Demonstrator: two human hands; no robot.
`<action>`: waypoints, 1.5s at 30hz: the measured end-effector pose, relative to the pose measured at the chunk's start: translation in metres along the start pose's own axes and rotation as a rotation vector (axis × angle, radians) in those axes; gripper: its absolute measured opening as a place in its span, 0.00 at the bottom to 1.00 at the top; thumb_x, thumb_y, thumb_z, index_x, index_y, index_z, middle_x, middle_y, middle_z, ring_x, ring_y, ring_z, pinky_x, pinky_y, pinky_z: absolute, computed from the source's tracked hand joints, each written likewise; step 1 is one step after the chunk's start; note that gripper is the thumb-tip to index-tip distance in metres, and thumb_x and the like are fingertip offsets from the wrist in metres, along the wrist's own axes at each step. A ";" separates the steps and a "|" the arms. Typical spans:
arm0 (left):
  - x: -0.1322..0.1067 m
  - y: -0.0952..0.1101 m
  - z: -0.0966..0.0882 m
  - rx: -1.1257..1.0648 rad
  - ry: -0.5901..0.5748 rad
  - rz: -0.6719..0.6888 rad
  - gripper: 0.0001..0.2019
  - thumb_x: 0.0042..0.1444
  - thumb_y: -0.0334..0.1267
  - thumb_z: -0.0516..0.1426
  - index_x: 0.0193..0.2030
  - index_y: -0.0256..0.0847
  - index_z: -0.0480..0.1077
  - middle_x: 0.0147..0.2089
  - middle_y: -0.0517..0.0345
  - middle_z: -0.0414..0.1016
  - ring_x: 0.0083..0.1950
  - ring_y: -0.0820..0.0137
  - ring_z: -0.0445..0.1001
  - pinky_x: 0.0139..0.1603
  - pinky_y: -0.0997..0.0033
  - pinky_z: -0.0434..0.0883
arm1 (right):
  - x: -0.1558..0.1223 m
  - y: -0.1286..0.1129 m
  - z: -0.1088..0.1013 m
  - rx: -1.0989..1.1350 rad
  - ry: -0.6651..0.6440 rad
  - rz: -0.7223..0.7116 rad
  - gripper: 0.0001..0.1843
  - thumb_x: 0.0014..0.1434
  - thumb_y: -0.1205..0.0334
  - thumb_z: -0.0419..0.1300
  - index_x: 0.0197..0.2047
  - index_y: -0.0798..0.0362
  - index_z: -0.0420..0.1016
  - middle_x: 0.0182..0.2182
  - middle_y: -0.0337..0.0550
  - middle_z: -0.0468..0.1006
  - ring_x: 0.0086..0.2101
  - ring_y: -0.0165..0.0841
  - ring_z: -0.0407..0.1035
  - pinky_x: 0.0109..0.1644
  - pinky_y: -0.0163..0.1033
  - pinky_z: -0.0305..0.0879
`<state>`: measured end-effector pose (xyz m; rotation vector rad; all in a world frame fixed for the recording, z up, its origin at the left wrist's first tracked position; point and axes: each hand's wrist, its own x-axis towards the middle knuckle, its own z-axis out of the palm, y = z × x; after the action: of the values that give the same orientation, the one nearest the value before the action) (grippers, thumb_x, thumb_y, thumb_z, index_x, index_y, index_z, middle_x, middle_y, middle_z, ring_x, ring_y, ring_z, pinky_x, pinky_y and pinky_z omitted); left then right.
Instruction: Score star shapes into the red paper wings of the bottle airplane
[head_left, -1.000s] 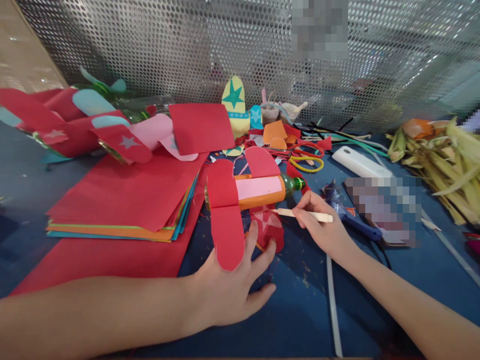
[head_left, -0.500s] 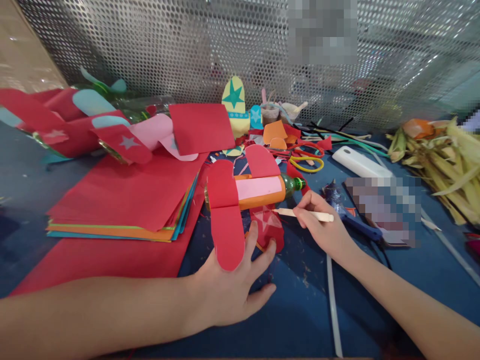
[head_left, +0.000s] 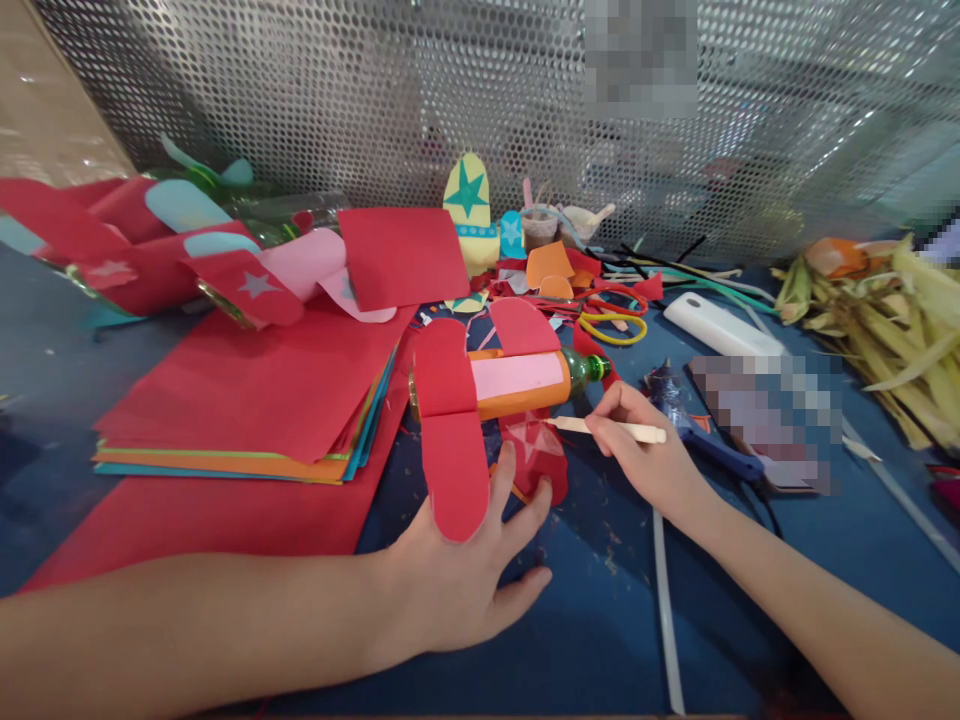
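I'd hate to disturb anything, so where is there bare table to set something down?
The blue tabletop between the left hand and the pale strip, and another patch between that strip and the right forearm. It's crowded behind the wrapped bottle, with paper scraps and scissors, and leftward, around the paper stack.

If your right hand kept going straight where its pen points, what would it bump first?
The right hand would probably meet the red star flap first; whether its pen touches that now is unclear.
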<state>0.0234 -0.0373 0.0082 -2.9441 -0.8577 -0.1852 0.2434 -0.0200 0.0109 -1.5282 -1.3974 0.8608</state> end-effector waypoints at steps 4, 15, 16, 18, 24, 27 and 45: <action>0.000 0.000 0.000 0.028 0.012 0.024 0.27 0.62 0.52 0.47 0.64 0.42 0.61 0.63 0.39 0.60 0.56 0.45 0.66 0.47 0.46 0.70 | 0.000 0.000 0.000 0.005 -0.007 0.012 0.09 0.54 0.63 0.54 0.25 0.49 0.58 0.15 0.30 0.59 0.18 0.27 0.52 0.23 0.34 0.48; 0.000 0.000 0.000 0.010 -0.010 0.007 0.28 0.62 0.53 0.47 0.65 0.43 0.59 0.64 0.37 0.59 0.55 0.45 0.67 0.48 0.46 0.70 | 0.000 -0.001 -0.001 -0.022 -0.015 -0.005 0.09 0.54 0.63 0.55 0.24 0.49 0.58 0.16 0.30 0.59 0.19 0.27 0.52 0.23 0.35 0.48; 0.000 0.000 0.000 0.014 -0.007 0.011 0.27 0.62 0.53 0.47 0.65 0.42 0.60 0.64 0.37 0.59 0.55 0.45 0.67 0.47 0.46 0.70 | 0.000 -0.002 -0.001 -0.025 -0.014 -0.003 0.09 0.54 0.63 0.55 0.24 0.49 0.58 0.16 0.30 0.59 0.19 0.27 0.52 0.23 0.35 0.48; 0.000 0.000 0.000 0.019 -0.005 0.020 0.27 0.63 0.52 0.47 0.65 0.43 0.60 0.64 0.38 0.59 0.56 0.44 0.66 0.47 0.45 0.70 | 0.000 -0.002 -0.001 -0.026 -0.011 0.004 0.09 0.54 0.63 0.54 0.25 0.49 0.58 0.16 0.30 0.59 0.19 0.27 0.53 0.23 0.35 0.49; 0.000 0.000 0.000 0.017 -0.010 0.008 0.27 0.62 0.53 0.47 0.65 0.44 0.60 0.65 0.38 0.57 0.56 0.43 0.66 0.47 0.44 0.70 | 0.000 0.000 -0.001 -0.016 -0.022 -0.013 0.09 0.54 0.63 0.54 0.25 0.49 0.58 0.17 0.31 0.59 0.20 0.27 0.53 0.23 0.35 0.49; 0.000 0.000 -0.001 0.023 -0.009 0.022 0.27 0.63 0.52 0.46 0.65 0.44 0.60 0.65 0.38 0.58 0.56 0.43 0.66 0.46 0.45 0.70 | 0.000 0.001 0.000 0.000 -0.026 -0.009 0.09 0.55 0.63 0.55 0.25 0.49 0.58 0.17 0.31 0.59 0.20 0.28 0.53 0.23 0.35 0.49; 0.000 -0.001 0.001 0.061 0.032 0.035 0.26 0.63 0.52 0.44 0.64 0.44 0.61 0.63 0.39 0.61 0.54 0.45 0.67 0.44 0.46 0.71 | 0.000 0.003 0.000 0.008 -0.049 -0.018 0.09 0.56 0.62 0.54 0.26 0.49 0.58 0.17 0.30 0.60 0.19 0.27 0.52 0.23 0.34 0.48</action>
<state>0.0231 -0.0366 0.0073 -2.8896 -0.7923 -0.1993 0.2442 -0.0202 0.0082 -1.4957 -1.4392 0.8967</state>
